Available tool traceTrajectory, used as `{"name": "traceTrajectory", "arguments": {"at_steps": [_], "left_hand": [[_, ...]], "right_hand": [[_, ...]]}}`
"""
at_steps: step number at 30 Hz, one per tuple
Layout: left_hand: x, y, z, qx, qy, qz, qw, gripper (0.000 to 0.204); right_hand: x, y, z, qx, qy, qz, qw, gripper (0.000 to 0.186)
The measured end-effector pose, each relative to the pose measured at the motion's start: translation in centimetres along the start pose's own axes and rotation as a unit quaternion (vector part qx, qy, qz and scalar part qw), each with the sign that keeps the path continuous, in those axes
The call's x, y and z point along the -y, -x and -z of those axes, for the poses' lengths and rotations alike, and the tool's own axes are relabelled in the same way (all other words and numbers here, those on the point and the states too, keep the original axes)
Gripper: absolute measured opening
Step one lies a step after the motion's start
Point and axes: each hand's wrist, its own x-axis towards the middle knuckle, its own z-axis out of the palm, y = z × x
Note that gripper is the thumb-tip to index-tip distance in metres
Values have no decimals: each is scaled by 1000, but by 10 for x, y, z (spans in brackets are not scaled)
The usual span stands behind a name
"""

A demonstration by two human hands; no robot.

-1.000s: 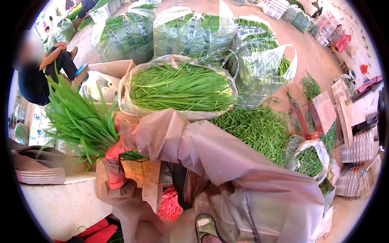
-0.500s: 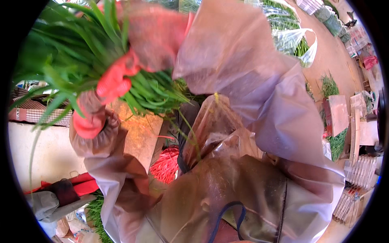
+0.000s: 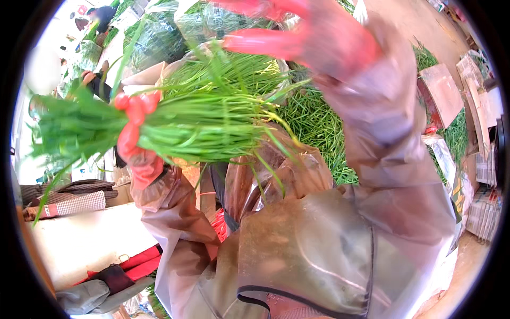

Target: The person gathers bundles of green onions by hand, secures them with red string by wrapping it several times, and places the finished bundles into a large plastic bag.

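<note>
A thick bunch of garlic chives [image 3: 202, 130] lies sideways in my red-gloved left hand [image 3: 133, 119], its leaves fanning out to the left and its cut stems to the right. My fingers wrap round the middle of it. Higher up, my right hand [image 3: 311, 42], also in a red glove, is raised with its fingers stretched apart and nothing in them; motion smears it somewhat. Below and beyond the held bunch sits a heap of chives [image 3: 228, 69] in a pale wrapping. Loose chives [image 3: 319, 133] spread under my right forearm.
Plastic bags of greens [image 3: 159, 40] stand at the far left. A white surface [image 3: 85, 239] with checkered cloth [image 3: 85, 204] is at my left. Red strips [image 3: 219, 226] hang near my lap. A reddish box [image 3: 441, 93] stands at the right.
My right hand has come off the chives and moved up and right, its fingers opening. My left hand still grips the bunch, now level. The view has shifted, showing more heaped chives.
</note>
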Motion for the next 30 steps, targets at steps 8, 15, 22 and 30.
{"name": "traceTrajectory", "arguments": {"at_steps": [8,15,22,30], "left_hand": [[3,0,-5,76,21,-41,996,24],[9,-2,-22,104,6,-107,989,25],[-7,-22,-18,359,-12,-80,930,21],[2,-11,-35,314,-78,-36,945,19]], "right_hand": [[-6,5,-89,-15,28,17,999,81],[-47,-26,-117,198,-379,-53,902,17],[-71,-1,-70,107,2,-125,986,51],[20,-52,-120,140,-373,-96,912,33]]}}
